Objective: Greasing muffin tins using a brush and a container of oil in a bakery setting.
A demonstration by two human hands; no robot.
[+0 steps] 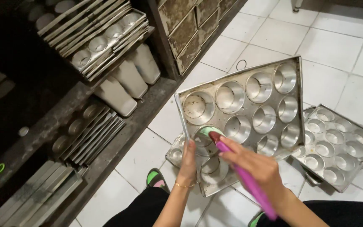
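While the left hand [188, 156] grips the lower edge of the tilted muffin tray [248, 105], fingers clamped on the rim, the right hand [257, 168] pinches a purple brush [248, 183] with its tip in the lower-left cup [204, 136]. Tray sits propped over another muffin tray [337, 147] on the tiled floor [328, 46]. My take: keep the tilt steady, sweep wall and base of each cup, go row by row so none gets skipped; bristle contact can't be confirmed
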